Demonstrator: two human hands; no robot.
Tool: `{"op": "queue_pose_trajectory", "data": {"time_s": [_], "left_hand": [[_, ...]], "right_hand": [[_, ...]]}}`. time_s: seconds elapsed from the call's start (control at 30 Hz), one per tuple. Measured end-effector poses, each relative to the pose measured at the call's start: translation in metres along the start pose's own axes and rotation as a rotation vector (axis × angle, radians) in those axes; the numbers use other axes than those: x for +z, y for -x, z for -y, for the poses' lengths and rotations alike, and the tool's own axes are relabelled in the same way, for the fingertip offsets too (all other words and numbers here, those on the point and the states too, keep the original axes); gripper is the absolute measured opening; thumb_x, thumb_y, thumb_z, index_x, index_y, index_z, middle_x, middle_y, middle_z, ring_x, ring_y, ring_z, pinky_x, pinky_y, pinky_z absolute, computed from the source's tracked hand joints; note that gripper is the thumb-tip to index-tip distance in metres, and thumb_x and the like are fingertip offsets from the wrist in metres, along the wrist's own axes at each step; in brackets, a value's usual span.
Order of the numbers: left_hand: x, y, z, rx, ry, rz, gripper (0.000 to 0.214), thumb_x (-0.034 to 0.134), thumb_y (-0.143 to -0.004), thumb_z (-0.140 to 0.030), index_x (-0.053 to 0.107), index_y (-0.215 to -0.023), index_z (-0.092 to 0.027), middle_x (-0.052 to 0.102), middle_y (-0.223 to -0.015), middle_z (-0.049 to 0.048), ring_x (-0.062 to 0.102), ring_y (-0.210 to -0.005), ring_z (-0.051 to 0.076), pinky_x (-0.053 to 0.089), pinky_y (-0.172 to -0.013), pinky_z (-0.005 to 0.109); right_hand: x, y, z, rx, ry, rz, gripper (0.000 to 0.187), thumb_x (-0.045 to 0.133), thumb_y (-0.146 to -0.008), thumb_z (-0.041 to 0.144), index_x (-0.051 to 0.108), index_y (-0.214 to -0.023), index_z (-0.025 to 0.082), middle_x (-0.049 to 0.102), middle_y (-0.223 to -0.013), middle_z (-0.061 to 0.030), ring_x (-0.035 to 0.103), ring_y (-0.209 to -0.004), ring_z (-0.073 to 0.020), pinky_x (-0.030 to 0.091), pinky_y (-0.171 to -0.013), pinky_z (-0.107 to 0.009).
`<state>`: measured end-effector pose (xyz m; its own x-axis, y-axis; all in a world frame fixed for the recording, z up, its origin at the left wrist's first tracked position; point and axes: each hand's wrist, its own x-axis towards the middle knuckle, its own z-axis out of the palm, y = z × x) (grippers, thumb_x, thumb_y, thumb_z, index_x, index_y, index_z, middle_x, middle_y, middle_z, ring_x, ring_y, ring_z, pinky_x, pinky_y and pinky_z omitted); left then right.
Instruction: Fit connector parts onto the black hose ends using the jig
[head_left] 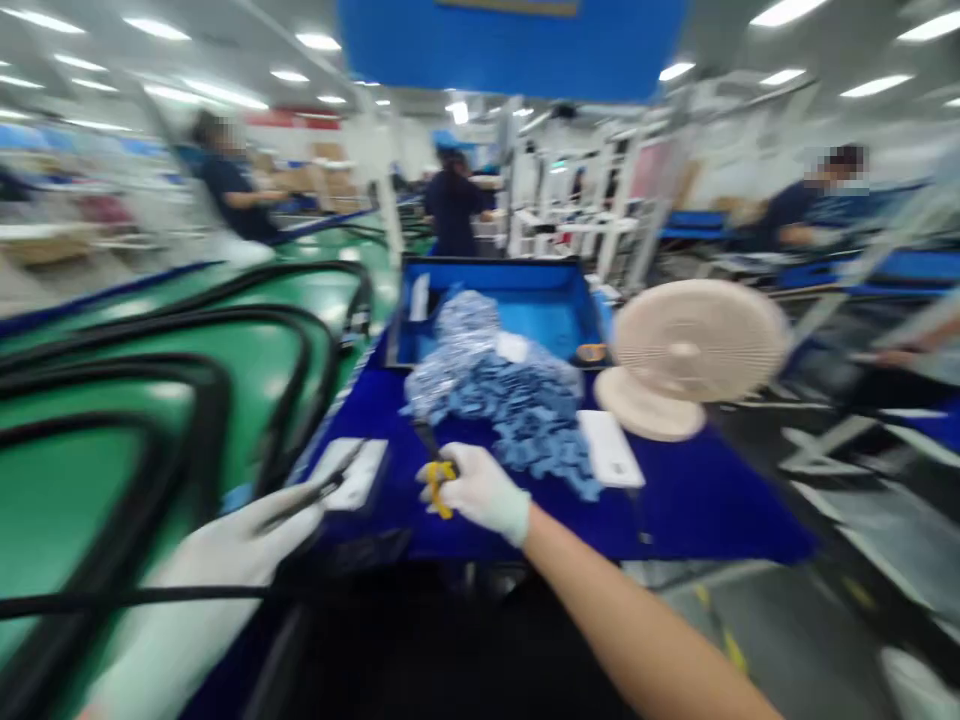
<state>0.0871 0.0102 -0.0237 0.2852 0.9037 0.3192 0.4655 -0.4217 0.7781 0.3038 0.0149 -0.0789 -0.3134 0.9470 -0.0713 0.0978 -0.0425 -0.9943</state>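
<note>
My right hand, in a white glove, is closed round a yellow-handled tool just in front of a heap of small blue parts on the dark blue table. My left hand, also gloved in white, rests on a black rubber cord at the table's left edge; a thin dark strip lies by its fingers. The picture is smeared by motion, so the left fingers are unclear.
A beige desk fan stands right of the heap. Behind it is a blue bin. Two white flat pieces lie on the table. Black cord loops cross a green conveyor at left. Other people work at benches beyond.
</note>
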Motion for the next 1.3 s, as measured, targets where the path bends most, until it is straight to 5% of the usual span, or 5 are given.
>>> {"op": "queue_pose_trajectory", "data": {"time_s": [0.07,0.17,0.5,0.77,1.3], "left_hand": [[-0.039,0.030,0.006,-0.123,-0.108,-0.028,0.030,0.063,-0.094,-0.044,0.074,-0.099,-0.016,0.073,-0.112,0.0092,0.070,-0.094,0.021,0.055,-0.096,0.043],[-0.057,0.047,0.005,-0.266,-0.144,-0.053,0.031,0.063,-0.092,-0.046,0.076,-0.108,-0.023,0.073,-0.120,0.0044,0.070,-0.106,0.026,0.057,-0.093,0.035],[-0.043,0.041,0.002,-0.474,0.181,-0.177,0.046,0.074,-0.083,-0.045,0.073,-0.121,-0.018,0.076,-0.112,0.0057,0.071,-0.105,0.028,0.058,-0.089,0.033],[-0.034,0.038,-0.004,-0.391,0.002,-0.187,0.033,0.071,-0.083,-0.040,0.078,-0.108,-0.020,0.076,-0.109,0.0054,0.069,-0.104,0.027,0.054,-0.097,0.036],[-0.035,0.046,0.009,-0.295,-0.081,-0.121,0.029,0.068,-0.087,-0.038,0.077,-0.110,-0.024,0.075,-0.108,0.0004,0.068,-0.104,0.024,0.051,-0.096,0.031]], "right_hand": [[0.012,0.005,0.001,-0.052,0.038,0.060,0.021,0.062,-0.065,0.016,0.054,-0.085,0.017,0.063,-0.081,-0.0006,0.058,-0.064,-0.0122,0.045,-0.056,-0.022],[0.026,0.012,0.009,-0.127,0.210,0.103,0.015,0.067,-0.070,0.018,0.056,-0.080,0.017,0.059,-0.071,0.0024,0.050,-0.063,-0.0114,0.040,-0.056,-0.022],[0.039,0.022,0.025,-0.217,0.238,0.261,0.011,0.053,-0.079,0.010,0.058,-0.085,0.019,0.059,-0.074,0.0014,0.053,-0.064,-0.0135,0.045,-0.061,-0.025],[0.053,0.020,0.028,-0.467,0.331,0.183,0.059,0.047,-0.069,-0.006,0.057,-0.122,0.020,0.067,-0.116,-0.0081,0.062,-0.113,-0.0222,0.047,-0.107,-0.038],[0.057,0.013,0.008,-0.500,0.607,0.090,0.036,0.049,-0.074,-0.003,0.063,-0.096,0.022,0.063,-0.103,-0.0070,0.058,-0.095,-0.0223,0.050,-0.090,-0.038]]}}
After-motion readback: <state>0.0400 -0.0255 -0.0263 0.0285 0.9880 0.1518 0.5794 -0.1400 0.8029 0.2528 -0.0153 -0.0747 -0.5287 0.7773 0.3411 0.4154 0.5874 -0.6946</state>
